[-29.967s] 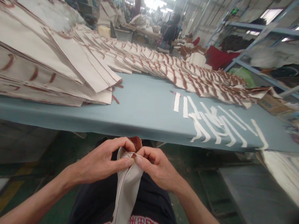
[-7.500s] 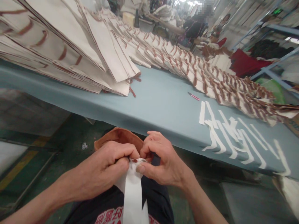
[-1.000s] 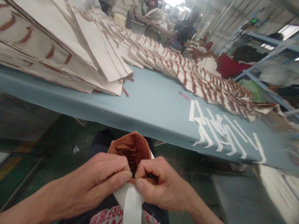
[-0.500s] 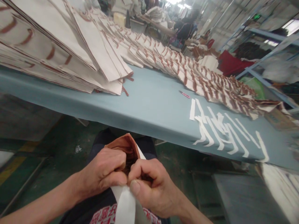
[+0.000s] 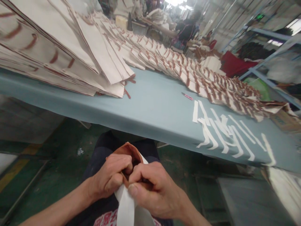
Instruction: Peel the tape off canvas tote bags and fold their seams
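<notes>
Over my lap I hold a cloth bag [image 5: 127, 148], white outside with a brown lining, its mouth facing up. My left hand [image 5: 109, 175] is closed on the left part of the rim, fingers curled into the opening. Opposite it, my right hand [image 5: 156, 188] pinches the near edge between thumb and forefinger. A white fabric strip [image 5: 126, 204] hangs down from between the hands. My fingers hide much of the bag's inside. Red lettering [image 5: 105, 218] shows on the dark cloth beneath.
A blue-covered table [image 5: 150, 103] runs across in front. It bears a stack of white, brown-trimmed cloth pieces [image 5: 70, 59], rows of similar pieces [image 5: 174, 61], thread snips [image 5: 187, 96] and loose white strips [image 5: 221, 128]. A person [image 5: 185, 31] is at the back.
My left hand has shifted slightly right and down, its thumb drawn back from the right thumb, so brown lining shows between them. The view has tilted a little.
</notes>
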### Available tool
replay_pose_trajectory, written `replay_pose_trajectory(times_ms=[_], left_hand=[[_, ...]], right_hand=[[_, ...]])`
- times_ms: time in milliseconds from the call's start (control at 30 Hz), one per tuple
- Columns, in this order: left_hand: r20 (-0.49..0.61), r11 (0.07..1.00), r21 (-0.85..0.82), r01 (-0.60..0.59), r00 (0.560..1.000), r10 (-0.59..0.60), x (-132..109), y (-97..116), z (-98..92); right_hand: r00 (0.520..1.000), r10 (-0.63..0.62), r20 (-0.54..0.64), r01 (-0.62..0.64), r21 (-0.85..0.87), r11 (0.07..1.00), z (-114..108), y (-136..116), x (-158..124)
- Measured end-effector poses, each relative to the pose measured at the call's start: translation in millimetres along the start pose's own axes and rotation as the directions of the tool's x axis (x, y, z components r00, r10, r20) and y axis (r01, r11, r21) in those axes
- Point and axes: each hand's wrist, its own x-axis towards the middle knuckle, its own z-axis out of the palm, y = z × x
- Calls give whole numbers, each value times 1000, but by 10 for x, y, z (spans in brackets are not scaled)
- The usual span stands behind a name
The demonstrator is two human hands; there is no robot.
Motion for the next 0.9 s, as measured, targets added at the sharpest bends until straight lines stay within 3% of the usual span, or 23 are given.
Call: replay_pose_trajectory(times_ms=[200,333,433,633,800,900], left_hand=[[103,996,-75,40,994,-32,172,289,-265],[174,999,-36,39,984,-33,378,570,-340],[229,993,-17,118,967,-111,506,681,-378],[403,934,-59,352,864,-301,605,663,-405],[333,913,-70,402,872,-358,532,639,-247],[353,865,-152,479,844,-405,505,624,-172]], right_hand=[[990,-140,4,137,-232,963,-161,19,-61],[988,-155,20,153,-340,928,-242,1,-83],[983,-182,8,171,-382,908,-277,-22,-88],[987,-162,-7,145,-412,900,-290,9,-112],[991,-136,-17,114,-455,883,-327,74,-143],[991,-133,-24,108,-448,888,-346,102,-144]])
